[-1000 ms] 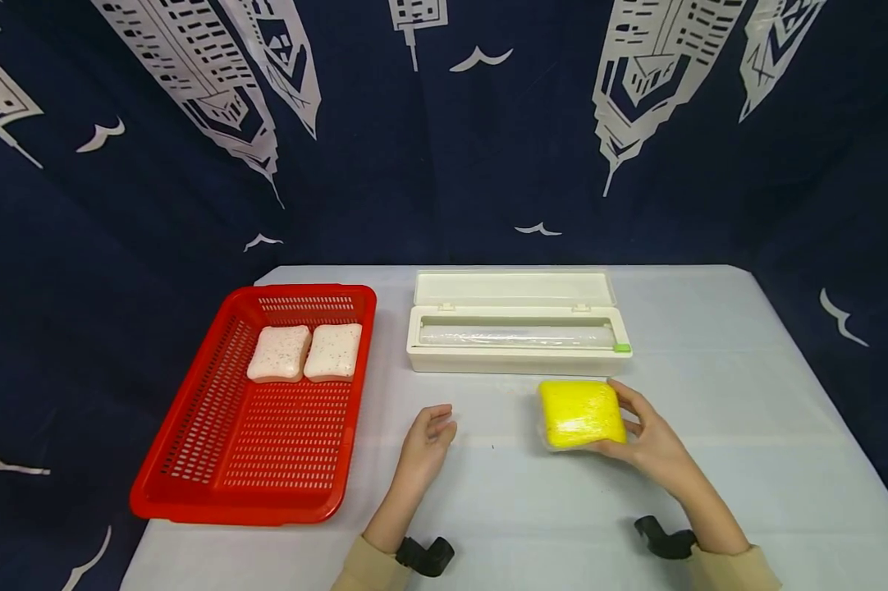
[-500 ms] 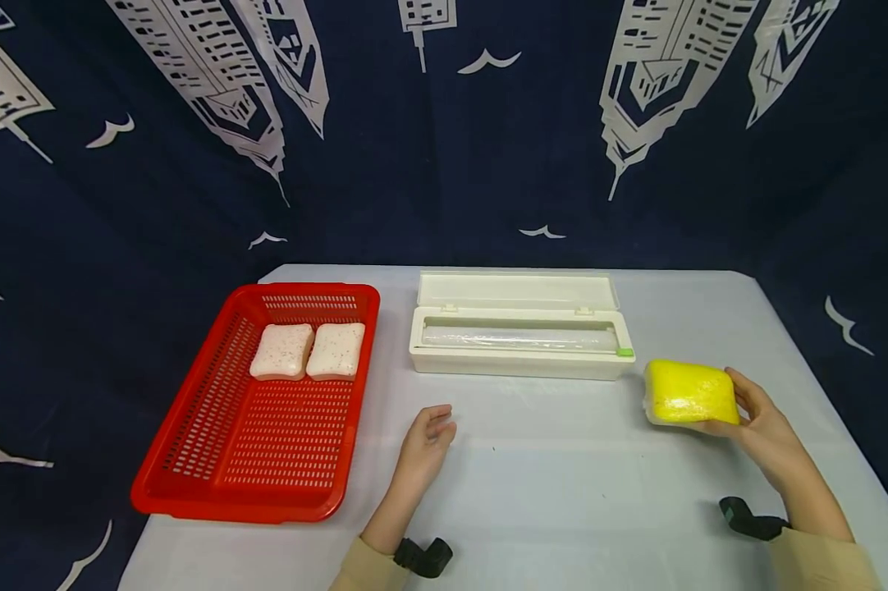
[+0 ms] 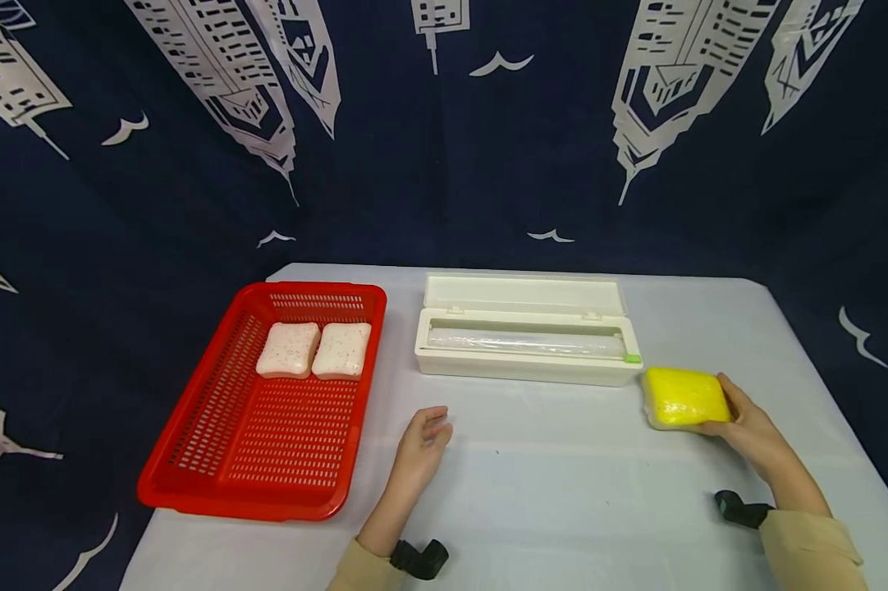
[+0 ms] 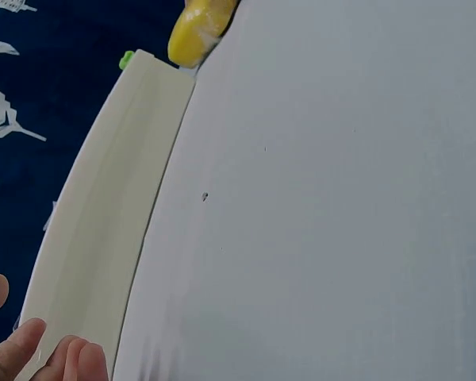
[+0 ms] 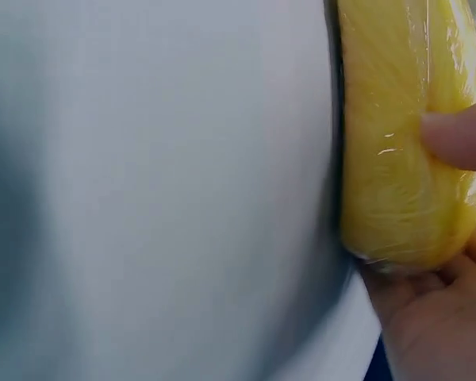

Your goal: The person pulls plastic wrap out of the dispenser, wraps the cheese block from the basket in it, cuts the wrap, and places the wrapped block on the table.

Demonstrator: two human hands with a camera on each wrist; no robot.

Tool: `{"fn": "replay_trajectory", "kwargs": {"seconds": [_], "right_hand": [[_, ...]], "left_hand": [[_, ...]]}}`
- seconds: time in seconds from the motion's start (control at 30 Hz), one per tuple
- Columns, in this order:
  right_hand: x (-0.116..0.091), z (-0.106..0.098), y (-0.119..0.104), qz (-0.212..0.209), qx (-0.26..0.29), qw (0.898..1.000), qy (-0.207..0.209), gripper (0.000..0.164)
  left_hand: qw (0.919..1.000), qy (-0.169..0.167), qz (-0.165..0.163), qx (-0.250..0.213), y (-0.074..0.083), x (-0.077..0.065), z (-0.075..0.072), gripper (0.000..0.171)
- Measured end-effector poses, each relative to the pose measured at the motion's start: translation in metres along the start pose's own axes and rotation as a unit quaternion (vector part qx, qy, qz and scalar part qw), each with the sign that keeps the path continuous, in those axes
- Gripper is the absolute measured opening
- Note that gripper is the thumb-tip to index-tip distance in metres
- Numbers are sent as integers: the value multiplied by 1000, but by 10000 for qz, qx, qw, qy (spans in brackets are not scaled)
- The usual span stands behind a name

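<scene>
My right hand (image 3: 757,435) grips a yellow block (image 3: 684,398) wrapped in clear film, by its right side. It sits low at the table, just off the right front corner of a cream cling film box (image 3: 528,365). In the right wrist view, the thumb (image 5: 460,136) presses the wrapped face of the block. The box lid (image 3: 525,294) is raised, and a roll of clear film (image 3: 525,341) lies inside. My left hand (image 3: 420,447) holds nothing; its fingers are loosely bent over the table in front of the box.
A red perforated basket (image 3: 263,492) stands at the left of the white table (image 3: 547,501). Toward its back lie two speckled white blocks, one on the left (image 3: 289,350) and one on the right (image 3: 342,351). A dark blue printed cloth (image 3: 444,180) hangs behind.
My right hand has carried the wrapped yellow block rightward, from before the box to beside its right front corner. Lately it shifted slightly back left. The left hand has stayed nearly still.
</scene>
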State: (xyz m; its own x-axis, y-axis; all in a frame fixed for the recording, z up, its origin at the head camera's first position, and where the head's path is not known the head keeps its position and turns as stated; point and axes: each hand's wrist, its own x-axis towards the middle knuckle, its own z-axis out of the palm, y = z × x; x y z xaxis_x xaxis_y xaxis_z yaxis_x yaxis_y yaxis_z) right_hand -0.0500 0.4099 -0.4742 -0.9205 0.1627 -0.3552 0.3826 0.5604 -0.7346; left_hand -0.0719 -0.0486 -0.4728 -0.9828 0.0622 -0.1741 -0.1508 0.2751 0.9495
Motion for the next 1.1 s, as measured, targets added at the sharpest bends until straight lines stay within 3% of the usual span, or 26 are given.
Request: {"fn": "replay_trajectory", "kwargs": {"seconds": [0.23, 0.33, 0.53, 0.7, 0.83, 1.1], "right_hand": [[-1, -3, -9, -88, -709, 9974, 118, 98], [-10, 1, -19, -357, -979, 9931, 538, 94], [-25, 25, -60, -1076, -1143, 9729, 1695, 64], [-22, 44, -89, -1511, -1111, 9616, 2002, 42], [-11, 54, -101, -1766, -1101, 9569, 2024, 35], [11, 68, -110, -2062, -1247, 9511, 1933, 30]], "left_hand": [[10000, 4, -13, 38, 3, 4, 2, 33], [9999, 47, -9, 125, 5, 5, 2, 33], [9970, 479, 455, 415, 18, 14, 1, 32], [9909, 771, 952, 561, 25, 29, 2, 31], [9803, 1089, 1380, 899, 25, 44, 4, 31], [9448, 1594, 2034, 2014, 27, 73, 3, 30]]}}
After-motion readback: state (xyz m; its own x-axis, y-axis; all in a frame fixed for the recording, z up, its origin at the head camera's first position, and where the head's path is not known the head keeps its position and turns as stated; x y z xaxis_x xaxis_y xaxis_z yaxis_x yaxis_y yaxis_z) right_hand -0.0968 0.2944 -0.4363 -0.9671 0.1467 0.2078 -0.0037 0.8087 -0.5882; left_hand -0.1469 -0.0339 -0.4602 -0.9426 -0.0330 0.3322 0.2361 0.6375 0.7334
